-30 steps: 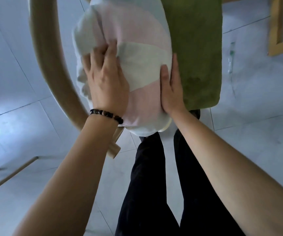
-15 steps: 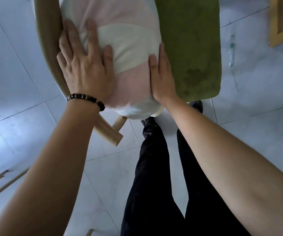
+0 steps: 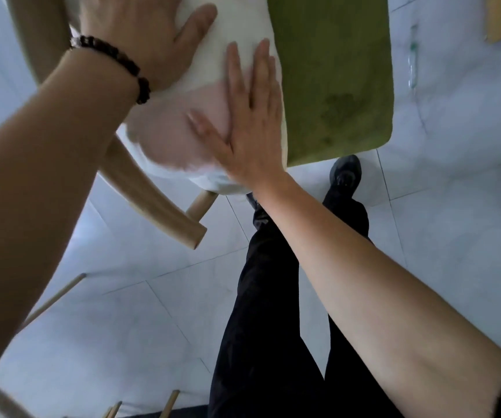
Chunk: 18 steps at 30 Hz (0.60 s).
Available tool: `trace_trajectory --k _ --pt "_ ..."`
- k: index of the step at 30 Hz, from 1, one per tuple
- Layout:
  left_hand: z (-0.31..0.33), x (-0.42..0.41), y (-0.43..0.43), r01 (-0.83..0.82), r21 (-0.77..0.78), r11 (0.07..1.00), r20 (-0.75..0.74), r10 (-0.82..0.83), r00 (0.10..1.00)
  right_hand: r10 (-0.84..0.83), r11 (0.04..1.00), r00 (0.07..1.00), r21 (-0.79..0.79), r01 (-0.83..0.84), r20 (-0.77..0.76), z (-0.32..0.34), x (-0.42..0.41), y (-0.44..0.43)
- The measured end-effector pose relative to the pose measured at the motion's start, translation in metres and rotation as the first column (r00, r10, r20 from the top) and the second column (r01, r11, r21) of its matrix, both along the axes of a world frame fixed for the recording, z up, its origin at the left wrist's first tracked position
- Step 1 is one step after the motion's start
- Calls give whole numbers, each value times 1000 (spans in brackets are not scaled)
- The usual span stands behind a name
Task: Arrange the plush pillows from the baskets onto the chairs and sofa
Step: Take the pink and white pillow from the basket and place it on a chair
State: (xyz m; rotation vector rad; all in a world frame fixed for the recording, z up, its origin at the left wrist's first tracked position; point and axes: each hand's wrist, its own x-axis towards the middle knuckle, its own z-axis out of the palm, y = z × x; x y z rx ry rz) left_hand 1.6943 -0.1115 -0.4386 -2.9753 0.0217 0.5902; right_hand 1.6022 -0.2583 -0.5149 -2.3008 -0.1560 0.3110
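I judge this to be the placing step. The plush pillow, pink and white, sits on the chair, wedged between its curved wooden armrest on the left and the green seat cushion on the right. Both hands are patting it into position rather than carrying it.

The left hand, with a dark bead bracelet at the wrist, lies flat on the far, white part of the pillow. Its fingers are spread and straight, its thumb is out to the right, and it grips nothing. The forearm comes in from the near left and crosses over the armrest.

The right hand is also released. It presses palm down on the pillow's right edge, just beside the green cushion, with its fingers extended and pointing away. That arm reaches in long and nearly straight from the near right.

Below the arms I see black trousers, one dark shoe at the seat's near edge, and pale floor tiles.

From here, my next move would be to lift both palms off and check that the pillow stands without sliding off the near edge, where a corner overhangs the seat. Then I would turn back for another pillow. No basket is in view, so I cannot tell how many are left.
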Motion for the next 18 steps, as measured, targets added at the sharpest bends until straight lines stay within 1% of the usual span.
trace_trajectory --k 3,6,8,11,13,14,16,18 --pt "1 -1 19 -15 21 1000 -42 16 999 66 994 997 -87 -68 -29 -22 -38 -20" --pt "1 -12 26 -26 36 999 -19 27 999 122 979 971 -134 -152 -207 -33 -77 -53" --pt "4 -21 15 -102 9 995 24 102 994 103 984 948 -109 -142 -301 -32 -88 -71" --pt "9 -45 -11 -179 17 984 94 177 980 23 1000 952 -7 -27 -305 -24 -74 -73" --pt "8 -69 -25 -187 -2 982 107 186 977 -50 994 951 83 78 -305 -22 -56 -64" --pt "6 -81 -30 -195 -15 981 98 195 976 -56 990 952 108 92 -302 -23 -48 -60" --pt "3 -100 -34 -214 -29 976 71 216 974 4 993 950 114 34 -313 -30 -40 -55" --pt "3 -108 -36 -245 -59 968 67 249 966 70 994 928 108 -32 -366 -33 -40 -55"
